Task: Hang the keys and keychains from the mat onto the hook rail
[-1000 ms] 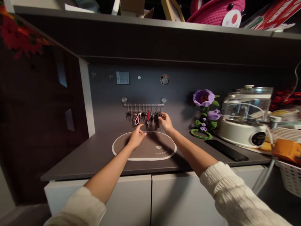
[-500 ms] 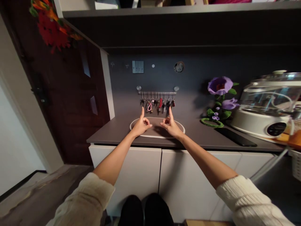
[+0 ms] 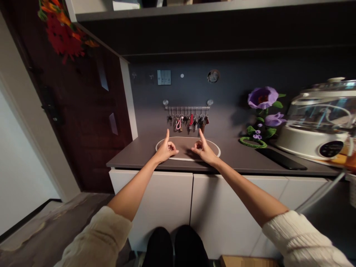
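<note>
My left hand [image 3: 167,149] and my right hand [image 3: 203,150] hover side by side over an oval grey mat [image 3: 214,149] on the dark counter [image 3: 130,157]. Each hand has its index finger pointing up and the other fingers curled in, with nothing held. Behind them a metal hook rail [image 3: 187,108] on the wall carries several key bunches [image 3: 189,121], one on a pink loop and one with a red tag. The fingertips stop just short of the keys.
A crocheted purple flower [image 3: 263,98] and a white cooker with a clear lid [image 3: 319,128] stand at the right, with a flat black slab [image 3: 280,160] in front. A dark door [image 3: 83,111] is at the left. White cabinet doors [image 3: 167,200] lie below.
My right hand has left the keys on the rail and both hands have drawn back over the mat, index fingers raised. The view has pulled back and dropped lower.
</note>
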Demonstrator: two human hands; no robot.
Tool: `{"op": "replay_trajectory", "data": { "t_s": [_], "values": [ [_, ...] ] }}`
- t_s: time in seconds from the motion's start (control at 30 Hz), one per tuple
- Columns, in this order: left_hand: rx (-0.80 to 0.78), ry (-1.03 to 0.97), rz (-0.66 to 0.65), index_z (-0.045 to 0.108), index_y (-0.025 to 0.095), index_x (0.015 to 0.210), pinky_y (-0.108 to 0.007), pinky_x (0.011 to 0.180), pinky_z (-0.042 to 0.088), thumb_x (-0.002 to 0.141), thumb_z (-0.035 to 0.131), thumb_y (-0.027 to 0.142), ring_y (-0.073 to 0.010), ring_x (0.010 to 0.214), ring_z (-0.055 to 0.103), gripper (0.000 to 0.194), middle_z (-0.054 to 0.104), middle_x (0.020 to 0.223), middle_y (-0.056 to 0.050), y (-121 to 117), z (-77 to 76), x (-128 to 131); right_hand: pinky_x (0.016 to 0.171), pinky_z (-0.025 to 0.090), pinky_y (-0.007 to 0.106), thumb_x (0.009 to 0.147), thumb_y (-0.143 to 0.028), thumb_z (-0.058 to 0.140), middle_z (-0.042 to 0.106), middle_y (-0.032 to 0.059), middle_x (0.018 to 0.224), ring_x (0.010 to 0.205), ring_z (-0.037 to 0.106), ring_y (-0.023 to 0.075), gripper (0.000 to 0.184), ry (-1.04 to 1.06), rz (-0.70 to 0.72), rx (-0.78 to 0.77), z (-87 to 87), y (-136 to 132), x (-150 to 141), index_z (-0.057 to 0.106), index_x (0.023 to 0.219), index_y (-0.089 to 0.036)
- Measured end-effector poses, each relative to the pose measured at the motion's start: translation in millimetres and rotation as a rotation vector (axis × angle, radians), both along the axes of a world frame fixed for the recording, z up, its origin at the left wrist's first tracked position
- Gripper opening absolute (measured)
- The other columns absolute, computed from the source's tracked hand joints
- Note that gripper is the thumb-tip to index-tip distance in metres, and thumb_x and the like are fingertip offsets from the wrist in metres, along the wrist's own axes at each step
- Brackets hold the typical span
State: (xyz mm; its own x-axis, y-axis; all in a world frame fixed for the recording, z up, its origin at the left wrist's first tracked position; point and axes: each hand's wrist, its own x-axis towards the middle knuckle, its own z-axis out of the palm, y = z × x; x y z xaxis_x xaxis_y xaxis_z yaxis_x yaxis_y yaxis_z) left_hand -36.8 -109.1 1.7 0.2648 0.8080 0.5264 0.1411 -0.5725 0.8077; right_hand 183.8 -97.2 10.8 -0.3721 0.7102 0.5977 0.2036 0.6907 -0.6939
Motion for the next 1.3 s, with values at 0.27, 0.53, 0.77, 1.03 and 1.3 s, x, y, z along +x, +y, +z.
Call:
{"op": "replay_trajectory", "data": {
  "t_s": [0.27, 0.53, 0.77, 1.03, 1.3],
  "values": [
    [-0.092, -0.064, 0.300, 0.026, 0.023, 0.135, -0.028, 0.079, 0.041, 0.057, 0.073, 0.029, -0.0150, 0.093, 0.049, 0.091, 0.050, 0.111, -0.008, 61.4, 17.0, -11.4, 0.083, 0.044, 0.037, 0.063, -0.038, 0.066, 0.054, 0.0051, 0.100, 0.084, 0.053, 0.0160, 0.076, 0.140, -0.265, -0.065, 25.0, 58.4, 23.5, 0.035, 0.131, -0.023],
    [-0.133, -0.170, 0.547, 0.038, 0.018, 0.122, -0.038, 0.099, 0.028, 0.039, 0.082, 0.034, -0.0282, 0.123, 0.033, 0.095, 0.036, 0.132, -0.017, 147.5, 59.6, -10.3, 0.102, 0.029, 0.043, 0.047, -0.045, 0.076, 0.035, 0.0153, 0.132, 0.122, 0.035, 0.0276, 0.101, 0.236, -0.607, -0.144, 51.9, 152.2, 55.7, 0.028, 0.132, -0.019],
    [-0.221, -0.406, 0.367, 0.042, 0.017, 0.102, -0.031, 0.084, 0.042, 0.050, 0.079, 0.025, -0.0144, 0.087, 0.057, 0.064, 0.059, 0.099, -0.008, 201.6, 62.6, 13.7, 0.092, 0.042, 0.038, 0.049, -0.044, 0.075, 0.049, 0.0107, 0.120, 0.108, 0.049, 0.0224, 0.085, 0.429, -0.448, -0.271, 47.8, 189.7, 37.6, 0.034, 0.120, -0.020],
    [-0.122, -0.597, 0.221, 0.036, 0.024, 0.098, -0.027, 0.073, 0.048, 0.061, 0.073, 0.027, -0.0097, 0.078, 0.059, 0.053, 0.058, 0.094, 0.000, 211.9, 46.4, 45.4, 0.092, 0.042, 0.035, 0.054, -0.045, 0.072, 0.049, 0.0096, 0.120, 0.107, 0.051, 0.0193, 0.089, 0.574, -0.357, -0.143, 36.4, 207.4, -0.9, 0.020, 0.123, -0.023],
    [-0.359, -0.837, 0.126, 0.026, 0.027, 0.099, -0.028, 0.054, 0.053, 0.066, 0.070, 0.028, -0.0076, 0.052, 0.057, 0.056, 0.053, 0.068, 0.009, 194.0, 71.4, 71.4, 0.089, 0.044, 0.034, 0.061, -0.038, 0.066, 0.047, 0.0090, 0.123, 0.104, 0.054, 0.0174, 0.080, 0.701, -0.410, -0.124, 43.4, 212.4, -32.2, 0.015, 0.121, -0.026]
  ]
}}
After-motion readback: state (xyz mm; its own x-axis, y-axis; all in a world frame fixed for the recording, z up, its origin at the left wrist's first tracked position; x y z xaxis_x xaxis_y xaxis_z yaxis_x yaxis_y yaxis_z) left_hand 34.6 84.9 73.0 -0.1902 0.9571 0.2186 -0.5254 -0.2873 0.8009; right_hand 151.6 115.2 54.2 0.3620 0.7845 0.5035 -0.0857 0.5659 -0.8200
